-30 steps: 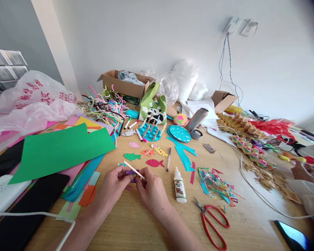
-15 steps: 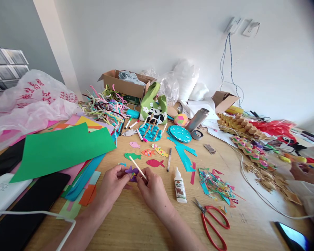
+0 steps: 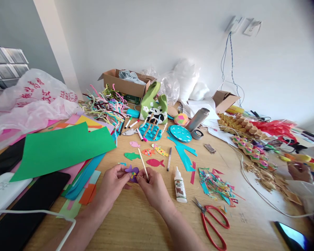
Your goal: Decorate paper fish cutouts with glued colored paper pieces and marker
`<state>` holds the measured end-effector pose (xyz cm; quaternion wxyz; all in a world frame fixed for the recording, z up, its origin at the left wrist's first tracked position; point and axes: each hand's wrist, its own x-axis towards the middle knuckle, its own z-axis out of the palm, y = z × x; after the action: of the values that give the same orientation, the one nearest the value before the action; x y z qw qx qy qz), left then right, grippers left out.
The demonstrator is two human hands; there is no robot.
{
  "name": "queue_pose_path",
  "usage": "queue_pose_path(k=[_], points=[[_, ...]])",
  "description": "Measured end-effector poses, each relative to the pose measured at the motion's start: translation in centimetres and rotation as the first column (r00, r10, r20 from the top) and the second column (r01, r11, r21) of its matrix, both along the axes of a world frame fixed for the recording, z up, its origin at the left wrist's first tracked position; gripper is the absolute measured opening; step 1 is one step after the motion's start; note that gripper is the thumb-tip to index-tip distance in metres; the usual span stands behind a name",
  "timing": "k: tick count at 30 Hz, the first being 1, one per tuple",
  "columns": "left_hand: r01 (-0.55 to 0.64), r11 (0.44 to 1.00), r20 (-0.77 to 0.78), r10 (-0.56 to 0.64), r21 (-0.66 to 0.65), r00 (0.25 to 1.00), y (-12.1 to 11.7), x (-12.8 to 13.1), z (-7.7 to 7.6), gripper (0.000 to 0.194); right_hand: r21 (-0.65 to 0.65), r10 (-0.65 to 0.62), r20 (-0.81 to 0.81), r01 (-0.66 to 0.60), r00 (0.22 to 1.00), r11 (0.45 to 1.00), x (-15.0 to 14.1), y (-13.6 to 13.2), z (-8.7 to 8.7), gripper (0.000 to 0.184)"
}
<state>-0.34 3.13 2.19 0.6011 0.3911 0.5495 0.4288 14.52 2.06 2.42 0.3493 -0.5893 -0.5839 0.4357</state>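
Between my two hands is a purple paper fish point(image 3: 132, 171) with yellow bits on it. My left hand point(image 3: 117, 177) pinches its left side. My right hand point(image 3: 152, 183) holds a thin pale wooden stick point(image 3: 142, 161) that points up and away, and its thumb and finger also touch the fish's right edge. Just beyond lie several paper fish: a green fish point(image 3: 132, 156), a dark pink fish point(image 3: 155, 162), an orange spotted fish point(image 3: 148, 152) and a pale pink fish point(image 3: 134, 144). To the right of my right hand stands a white glue bottle point(image 3: 180, 187).
Red-handled scissors point(image 3: 211, 223) lie at front right, near paper scraps point(image 3: 217, 184) and a phone point(image 3: 290, 237). Green paper point(image 3: 65, 150) tops a stack at left. A panda bag point(image 3: 154, 104) and metal bottle point(image 3: 197, 119) stand behind. Another person's hand point(image 3: 299, 171) is at far right.
The wooden stick has swung more upright in my right hand, its far tip moving right and away. The purple fish is turned slightly, showing more of its yellow bits.
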Motion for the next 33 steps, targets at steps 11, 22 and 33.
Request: queue_pose_path(k=[11,22,33], points=[[0.001,0.999,-0.085,0.003,0.048,0.996,-0.2,0.2,0.4,0.031,-0.051,-0.014,-0.073,0.011,0.997,0.999,0.0,0.3,0.2,0.013],[0.027,0.997,-0.149,-0.015,0.076,0.989,-0.5,0.2,0.8,0.031,-0.076,-0.006,-0.045,0.003,0.999,0.997,-0.1,0.2,0.1,0.014],[0.037,0.997,-0.174,-0.025,0.07,0.984,-0.5,0.3,1.1,0.035,-0.113,-0.008,-0.06,0.001,0.998,0.994,-0.1,0.3,0.4,0.012]])
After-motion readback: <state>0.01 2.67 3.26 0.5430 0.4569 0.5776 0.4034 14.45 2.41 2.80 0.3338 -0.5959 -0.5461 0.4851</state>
